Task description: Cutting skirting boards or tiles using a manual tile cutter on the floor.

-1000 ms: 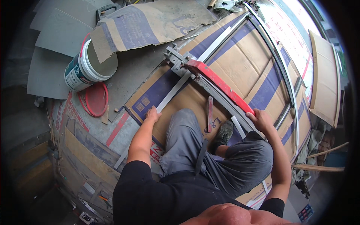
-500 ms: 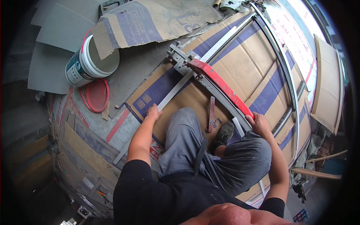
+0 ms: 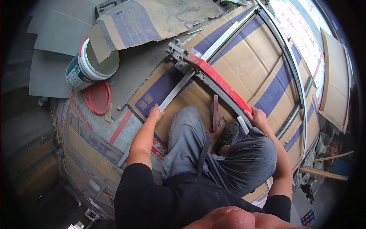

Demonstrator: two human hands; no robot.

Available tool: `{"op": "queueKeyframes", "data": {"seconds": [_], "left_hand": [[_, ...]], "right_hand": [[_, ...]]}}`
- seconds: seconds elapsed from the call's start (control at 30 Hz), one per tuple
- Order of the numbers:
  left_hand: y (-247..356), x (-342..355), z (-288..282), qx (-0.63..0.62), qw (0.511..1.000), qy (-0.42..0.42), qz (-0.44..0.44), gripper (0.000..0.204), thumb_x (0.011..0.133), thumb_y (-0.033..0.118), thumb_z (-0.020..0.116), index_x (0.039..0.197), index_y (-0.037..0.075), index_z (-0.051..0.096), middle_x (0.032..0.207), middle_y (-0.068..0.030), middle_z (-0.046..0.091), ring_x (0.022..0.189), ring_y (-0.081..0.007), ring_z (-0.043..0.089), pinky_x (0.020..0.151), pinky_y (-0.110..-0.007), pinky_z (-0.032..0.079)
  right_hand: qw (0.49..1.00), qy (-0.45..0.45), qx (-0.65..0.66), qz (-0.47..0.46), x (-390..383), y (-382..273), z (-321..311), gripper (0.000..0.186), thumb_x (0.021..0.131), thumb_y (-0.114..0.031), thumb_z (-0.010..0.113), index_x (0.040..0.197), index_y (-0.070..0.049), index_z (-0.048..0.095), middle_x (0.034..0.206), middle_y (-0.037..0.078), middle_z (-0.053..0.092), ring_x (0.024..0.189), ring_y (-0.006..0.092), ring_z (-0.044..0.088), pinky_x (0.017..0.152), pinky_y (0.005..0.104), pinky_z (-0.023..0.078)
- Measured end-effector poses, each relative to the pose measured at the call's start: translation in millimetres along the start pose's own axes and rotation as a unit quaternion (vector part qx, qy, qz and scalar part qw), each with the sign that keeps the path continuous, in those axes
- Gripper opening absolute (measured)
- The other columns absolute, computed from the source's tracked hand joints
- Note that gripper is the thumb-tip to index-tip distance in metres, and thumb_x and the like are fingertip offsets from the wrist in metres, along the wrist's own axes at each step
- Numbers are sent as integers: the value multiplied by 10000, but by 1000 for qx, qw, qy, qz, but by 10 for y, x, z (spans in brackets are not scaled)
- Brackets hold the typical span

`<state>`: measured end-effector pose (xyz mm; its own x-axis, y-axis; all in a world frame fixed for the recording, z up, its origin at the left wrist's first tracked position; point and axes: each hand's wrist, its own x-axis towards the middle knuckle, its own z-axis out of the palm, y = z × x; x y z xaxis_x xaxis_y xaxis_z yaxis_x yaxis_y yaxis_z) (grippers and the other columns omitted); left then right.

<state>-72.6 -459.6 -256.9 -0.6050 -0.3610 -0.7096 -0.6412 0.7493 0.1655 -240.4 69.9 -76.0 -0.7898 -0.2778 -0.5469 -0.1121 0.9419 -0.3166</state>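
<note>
A long lever tool lies slantwise ahead of my knees, with a red handle point(image 3: 219, 80), a grey bar point(image 3: 217, 91) beneath and a metal head point(image 3: 183, 57) at its far left end. My right hand point(image 3: 258, 117) is closed around the near right end of the red handle. A narrow white strip point(image 3: 176, 91) runs through the head area, and my left hand point(image 3: 155, 113) pinches its near end. A short red-and-grey flat bar point(image 3: 215, 113) rests on the cardboard point(image 3: 190, 103) between my legs. Beside my shoe, a white strip piece point(image 3: 243, 125) shows next to the grey bar.
A white-and-green bucket point(image 3: 81, 70) stands at left, its red lid point(image 3: 100, 98) lying near it. Loose cardboard point(image 3: 152, 23) covers the far floor. A curved metal frame point(image 3: 291, 70) arches across the right, and a pale panel point(image 3: 333, 80) leans beyond it. Wooden sticks point(image 3: 324, 172) poke in at far right.
My right hand has shifted slightly left and away from me along with the red handle. My left hand stays in place on the white strip. The view has tilted a little.
</note>
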Motion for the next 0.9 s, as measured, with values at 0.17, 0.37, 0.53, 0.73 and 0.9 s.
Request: {"op": "queueKeyframes", "data": {"seconds": [0.17,0.37,0.53,0.73,0.9], "left_hand": [[-58,-60,-9,5,1000,-22,-17,619,864,348,764,1319,-12,546,1306,-266,624,1239,-416,593,1077,-464,468],[124,78,-115,16,1000,-12,3,565,874,342,736,1289,0,565,1267,-265,645,1225,-429,601,1049,-484,481],[63,-27,-4,12,1000,-13,2,623,863,334,761,1335,-1,529,1317,-266,615,1257,-422,581,1076,-478,468],[3,-55,-10,14,1000,-10,9,703,857,352,760,1386,-16,479,1341,-281,596,1284,-430,562,1088,-481,462],[-67,-2,-32,-4,997,-71,-18,783,854,359,768,1452,-10,423,1440,-257,537,1334,-421,524,1142,-471,411]], "right_hand": [[1000,10,19,-11,10,8,93,595,946,-615,555,989,-45,723,841,265,687,832,467,666,738,544,513],[1000,25,5,-16,41,55,4,629,951,-628,542,917,-22,705,826,288,673,828,481,661,733,557,509],[1000,27,-3,-7,16,38,63,654,953,-649,525,933,-25,721,821,281,680,820,477,666,740,557,516],[1000,5,-12,8,-20,-43,22,631,964,-640,504,988,-51,729,883,284,692,883,472,676,785,551,527],[1000,24,3,8,-45,-52,41,671,954,-677,492,1003,-52,730,842,254,701,839,442,694,753,536,538]]}}
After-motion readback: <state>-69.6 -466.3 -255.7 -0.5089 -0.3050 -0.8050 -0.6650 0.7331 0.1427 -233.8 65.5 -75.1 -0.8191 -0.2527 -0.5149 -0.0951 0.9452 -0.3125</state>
